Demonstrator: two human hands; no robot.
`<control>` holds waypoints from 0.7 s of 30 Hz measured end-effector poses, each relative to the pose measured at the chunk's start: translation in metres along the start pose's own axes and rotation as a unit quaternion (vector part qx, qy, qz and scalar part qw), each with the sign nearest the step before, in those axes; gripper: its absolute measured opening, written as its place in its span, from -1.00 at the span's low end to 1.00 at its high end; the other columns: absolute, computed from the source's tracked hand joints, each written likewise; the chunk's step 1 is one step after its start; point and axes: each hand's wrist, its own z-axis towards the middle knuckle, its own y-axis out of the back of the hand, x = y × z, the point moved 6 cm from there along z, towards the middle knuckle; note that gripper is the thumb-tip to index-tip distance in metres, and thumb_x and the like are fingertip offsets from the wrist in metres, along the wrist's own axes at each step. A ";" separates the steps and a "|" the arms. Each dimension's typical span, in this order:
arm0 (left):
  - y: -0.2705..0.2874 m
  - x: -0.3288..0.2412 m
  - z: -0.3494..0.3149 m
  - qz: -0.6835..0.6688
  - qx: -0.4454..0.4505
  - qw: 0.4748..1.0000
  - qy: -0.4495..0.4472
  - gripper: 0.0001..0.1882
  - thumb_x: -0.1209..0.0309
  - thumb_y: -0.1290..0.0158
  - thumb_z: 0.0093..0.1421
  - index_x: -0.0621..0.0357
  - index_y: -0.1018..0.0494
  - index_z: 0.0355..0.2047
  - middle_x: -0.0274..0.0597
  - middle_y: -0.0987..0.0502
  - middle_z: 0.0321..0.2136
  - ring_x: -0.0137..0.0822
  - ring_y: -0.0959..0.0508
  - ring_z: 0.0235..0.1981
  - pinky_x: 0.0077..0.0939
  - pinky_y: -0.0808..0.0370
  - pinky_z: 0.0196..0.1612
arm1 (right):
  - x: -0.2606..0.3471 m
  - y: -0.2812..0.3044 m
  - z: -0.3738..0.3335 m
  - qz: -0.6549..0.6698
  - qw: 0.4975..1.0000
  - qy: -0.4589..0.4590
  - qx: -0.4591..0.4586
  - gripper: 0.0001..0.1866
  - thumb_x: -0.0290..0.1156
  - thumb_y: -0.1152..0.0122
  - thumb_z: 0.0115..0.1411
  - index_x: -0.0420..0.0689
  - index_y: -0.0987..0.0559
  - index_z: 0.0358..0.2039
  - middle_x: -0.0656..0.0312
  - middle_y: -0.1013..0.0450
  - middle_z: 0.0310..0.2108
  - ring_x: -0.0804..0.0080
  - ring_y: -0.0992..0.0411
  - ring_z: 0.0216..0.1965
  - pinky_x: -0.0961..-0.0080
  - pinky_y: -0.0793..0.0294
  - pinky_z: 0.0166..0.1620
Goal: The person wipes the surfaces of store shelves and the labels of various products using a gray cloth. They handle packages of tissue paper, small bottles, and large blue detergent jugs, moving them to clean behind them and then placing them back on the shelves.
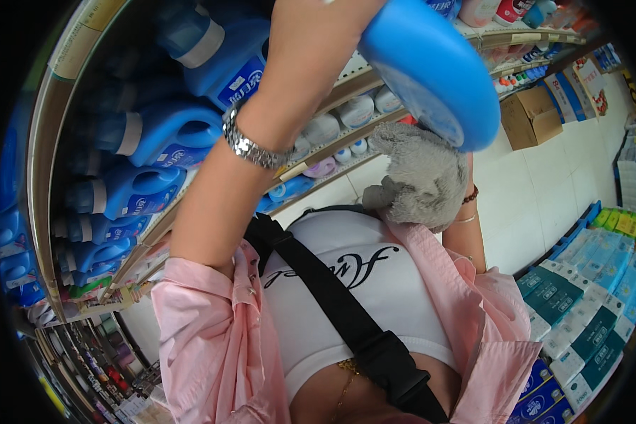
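Observation:
Raised at the upper middle, my left hand [325, 28] grips a big blue bottle [431, 71] by its upper part; the fingertips are out of sight behind it and past the top edge. The bottle is tilted, its rounded end toward the lower right. Just below it, a fluffy grey cloth [424, 177] touches or nearly touches its surface. My right hand [470, 173] is behind the cloth and holds it, with the fingers mostly hidden.
On the left, a shelf edge [60, 106] curves past rows of blue jugs [180, 134]. Lower shelves hold white and purple bottles [321, 167]. An open cardboard box [533, 116] stands on the tiled floor [544, 184]. Stacked tissue packs [586, 304] are at the lower right.

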 end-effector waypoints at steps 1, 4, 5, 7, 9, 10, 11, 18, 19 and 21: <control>0.003 0.007 -0.003 -0.013 -0.001 0.999 0.046 -0.58 0.17 -0.13 0.13 0.34 -0.44 -0.23 -0.30 -0.49 -0.36 -0.55 -0.43 -0.38 -0.68 -0.38 -0.28 | 0.003 0.003 -0.003 -0.015 1.000 0.011 -0.011 -0.38 -0.06 0.10 0.28 -0.19 -0.12 0.21 0.06 -0.26 0.09 0.34 -0.35 0.03 0.41 -0.46 0.01; 0.011 0.044 -0.029 -0.087 -0.005 0.992 0.086 -0.62 0.09 -0.13 0.13 0.13 -0.38 -0.28 -0.45 -0.35 -0.53 -0.60 -0.32 -0.51 -0.67 -0.27 -0.45 | 0.012 0.012 -0.013 -0.061 0.996 0.048 -0.045 -0.37 -0.05 0.10 0.28 -0.19 -0.10 0.22 0.06 -0.25 0.10 0.34 -0.34 0.04 0.42 -0.46 0.02; 0.012 0.054 -0.045 -0.124 -0.037 0.979 0.158 -0.60 0.11 -0.15 0.12 0.13 -0.36 -0.22 -0.42 -0.38 -0.48 -0.59 -0.35 -0.48 -0.66 -0.31 -0.44 | 0.014 0.016 -0.014 -0.071 0.995 0.056 -0.052 -0.36 -0.05 0.10 0.28 -0.18 -0.09 0.22 0.06 -0.25 0.10 0.35 -0.34 0.04 0.42 -0.45 0.02; 0.003 0.074 -0.074 -0.199 -0.090 0.946 0.240 -0.47 0.15 -0.18 0.10 0.12 -0.23 -0.05 -0.29 -0.40 -0.29 -0.48 -0.44 -0.31 -0.58 -0.45 -0.31 | 0.019 0.025 -0.023 -0.098 0.990 0.072 -0.075 -0.35 -0.04 0.10 0.28 -0.18 -0.08 0.23 0.07 -0.24 0.11 0.35 -0.34 0.05 0.42 -0.45 0.03; -0.009 0.089 -0.103 -0.251 -0.060 0.897 0.359 -0.31 0.16 -0.19 0.10 0.08 -0.06 0.10 -0.17 -0.33 -0.06 -0.34 -0.44 -0.10 -0.38 -0.49 -0.09 | 0.024 0.033 -0.041 -0.122 0.983 0.089 -0.106 -0.34 -0.04 0.10 0.28 -0.17 -0.06 0.24 0.07 -0.23 0.12 0.35 -0.33 0.05 0.42 -0.44 0.03; -0.010 0.101 -0.115 -0.290 -0.058 0.883 0.364 -0.28 0.15 -0.18 0.10 0.07 -0.04 0.13 -0.15 -0.30 0.00 -0.31 -0.43 -0.05 -0.30 -0.47 -0.04 | 0.024 0.037 -0.046 -0.132 0.981 0.089 -0.114 -0.34 -0.03 0.10 0.28 -0.17 -0.06 0.24 0.07 -0.22 0.12 0.35 -0.33 0.06 0.42 -0.44 0.03; -0.014 0.108 -0.123 -0.326 -0.043 0.866 0.377 -0.25 0.14 -0.18 0.10 0.06 -0.01 0.16 -0.13 -0.26 0.05 -0.28 -0.41 -0.01 -0.22 -0.44 0.01 | 0.025 0.040 -0.056 -0.141 0.977 0.093 -0.127 -0.33 -0.03 0.10 0.28 -0.17 -0.05 0.24 0.07 -0.22 0.12 0.35 -0.33 0.06 0.42 -0.44 0.04; -0.016 0.129 -0.145 -0.367 -0.053 0.829 0.419 -0.55 0.28 -0.15 0.13 0.17 -0.32 -0.02 -0.19 -0.46 -0.12 -0.36 -0.47 -0.10 -0.44 -0.46 -0.03 | 0.020 0.044 -0.079 -0.208 0.958 0.109 -0.164 -0.30 -0.01 0.10 0.28 -0.15 0.00 0.27 0.08 -0.19 0.15 0.36 -0.31 0.08 0.43 -0.42 0.06; -0.012 0.132 -0.145 -0.360 -0.050 0.832 0.418 -0.55 0.28 -0.15 0.13 0.18 -0.31 -0.02 -0.18 -0.46 -0.13 -0.36 -0.48 -0.11 -0.44 -0.47 -0.04 | 0.016 0.042 -0.076 -0.218 0.957 0.105 -0.158 -0.29 0.00 0.10 0.27 -0.15 0.00 0.27 0.08 -0.18 0.16 0.37 -0.31 0.08 0.43 -0.42 0.06; -0.003 0.128 -0.135 -0.301 -0.065 0.865 0.395 -0.56 0.26 -0.14 0.10 0.21 -0.33 -0.08 -0.14 -0.47 -0.19 -0.36 -0.50 -0.18 -0.47 -0.50 -0.12 | 0.010 0.035 -0.069 -0.253 0.951 0.118 -0.135 -0.28 0.00 0.10 0.27 -0.14 0.01 0.28 0.08 -0.18 0.16 0.37 -0.30 0.09 0.44 -0.41 0.07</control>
